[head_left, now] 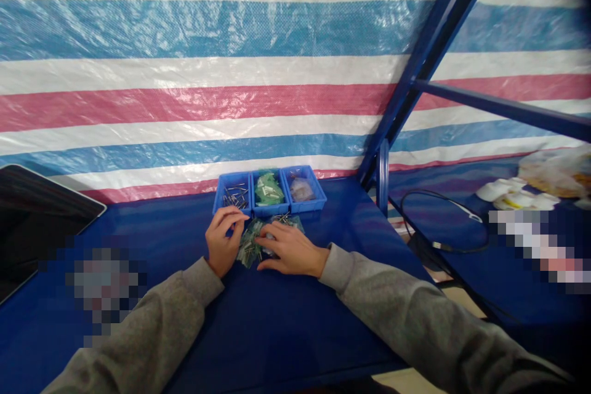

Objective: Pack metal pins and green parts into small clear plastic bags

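Three blue bins stand side by side on the blue table. The left bin [219,192] holds loose metal pins, the middle one has a green bag [268,189], and the right one a clear bag [301,189]. In front of them lie plastic bags of metal pieces [250,246]. My left hand [224,240] is raised at the left bin's front, fingers curled and thumb near the fingertips; whatever it pinches is too small to make out. My right hand [290,249] rests over the bags, fingers bent and apart from the thumb.
A dark screen [37,221] stands at the left, near a blurred patch. Blue metal posts [410,86] rise at the right. Beyond them are a black cable [443,249], white rolls [512,194] and plastic bags [558,169] on another blue surface. A striped sheet [198,104] hangs behind.
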Motion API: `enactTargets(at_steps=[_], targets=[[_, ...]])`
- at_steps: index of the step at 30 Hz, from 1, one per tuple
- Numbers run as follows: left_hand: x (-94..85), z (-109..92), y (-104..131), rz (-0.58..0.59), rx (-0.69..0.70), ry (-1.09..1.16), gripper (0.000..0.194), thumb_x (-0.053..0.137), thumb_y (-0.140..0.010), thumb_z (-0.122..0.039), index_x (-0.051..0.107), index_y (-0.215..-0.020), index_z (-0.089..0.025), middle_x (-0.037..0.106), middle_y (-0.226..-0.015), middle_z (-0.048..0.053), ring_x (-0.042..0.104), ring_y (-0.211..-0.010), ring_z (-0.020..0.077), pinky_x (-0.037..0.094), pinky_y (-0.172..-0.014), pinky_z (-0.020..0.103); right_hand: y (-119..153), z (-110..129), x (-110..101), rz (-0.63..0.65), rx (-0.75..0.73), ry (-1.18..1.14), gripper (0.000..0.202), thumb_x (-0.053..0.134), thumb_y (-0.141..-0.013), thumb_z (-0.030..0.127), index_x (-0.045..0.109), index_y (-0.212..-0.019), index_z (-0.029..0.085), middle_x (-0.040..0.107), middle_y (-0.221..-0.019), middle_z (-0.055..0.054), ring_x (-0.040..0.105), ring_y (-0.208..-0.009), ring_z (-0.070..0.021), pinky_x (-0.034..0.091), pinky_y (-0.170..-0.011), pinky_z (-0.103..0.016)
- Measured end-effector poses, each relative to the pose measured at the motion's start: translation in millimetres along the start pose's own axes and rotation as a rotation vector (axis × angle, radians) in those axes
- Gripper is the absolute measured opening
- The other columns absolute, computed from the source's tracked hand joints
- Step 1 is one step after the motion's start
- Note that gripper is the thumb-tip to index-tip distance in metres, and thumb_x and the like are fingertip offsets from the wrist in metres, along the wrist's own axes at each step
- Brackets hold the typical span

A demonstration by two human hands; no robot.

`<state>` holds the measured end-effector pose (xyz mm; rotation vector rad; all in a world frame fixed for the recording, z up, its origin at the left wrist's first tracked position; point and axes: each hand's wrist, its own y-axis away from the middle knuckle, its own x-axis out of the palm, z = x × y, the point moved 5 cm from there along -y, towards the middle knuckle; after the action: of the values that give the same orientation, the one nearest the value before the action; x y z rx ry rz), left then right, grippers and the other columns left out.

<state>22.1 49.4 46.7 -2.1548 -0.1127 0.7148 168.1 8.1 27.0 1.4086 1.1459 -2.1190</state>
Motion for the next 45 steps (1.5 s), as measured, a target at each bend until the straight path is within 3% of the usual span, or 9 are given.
enactTargets(at_steps=[11,34,37,42,45], targets=[[3.6,-2,-1,0.023,-0.024,0.054,0.014,0.053,-0.082,-0.016,0.066,-0.076,-0.018,0.059,-0.087,0.003,0.057,-0.079,0.0129,0.046,-0.068,0.025,2,1,9,0.029,-0.028,0.037,0.038,0.053,-0.082,0.048,0.060,-0.102,0.016,0.056,-0.095,-0.009,0.048,-0.090,-0.0210,0.043,-0.080,-0.034],[10.4,5,-1,0.129,-0.100,0.125,0.014,0.052,-0.083,-0.017,0.066,-0.078,-0.018,0.058,-0.090,0.004,0.057,-0.076,0.0117,0.047,-0.065,0.023,6,-4,7,-0.156,-0.046,0.114,0.021,0.043,-0.091,0.030,0.059,-0.085,0.017,0.059,-0.082,-0.005,0.052,-0.077,-0.0161,0.041,-0.069,-0.027],[11.6,7,0,0.136,-0.109,0.139,0.014,0.052,-0.083,-0.018,0.066,-0.079,-0.018,0.058,-0.091,0.004,0.057,-0.074,0.0113,0.048,-0.063,0.023,5,-6,8,-0.135,-0.013,0.118,0.022,0.042,-0.092,0.030,0.058,-0.084,0.017,0.058,-0.081,-0.005,0.052,-0.076,-0.0161,0.041,-0.067,-0.027],[11.9,7,1,0.143,-0.107,0.162,0.014,0.052,-0.083,-0.019,0.065,-0.080,-0.018,0.058,-0.091,0.005,0.057,-0.074,0.0117,0.048,-0.061,0.023,4,-4,9,-0.052,0.012,0.111,0.027,0.051,-0.086,0.043,0.057,-0.086,0.017,0.057,-0.083,-0.006,0.051,-0.079,-0.0181,0.041,-0.065,-0.028],[11.8,7,0,0.139,-0.108,0.156,0.014,0.052,-0.083,-0.019,0.065,-0.079,-0.018,0.058,-0.091,0.004,0.057,-0.074,0.0115,0.048,-0.061,0.023,4,-3,10,-0.011,0.043,0.133,0.023,0.050,-0.087,0.038,0.057,-0.086,0.017,0.056,-0.085,-0.006,0.050,-0.080,-0.0179,0.040,-0.064,-0.028]])
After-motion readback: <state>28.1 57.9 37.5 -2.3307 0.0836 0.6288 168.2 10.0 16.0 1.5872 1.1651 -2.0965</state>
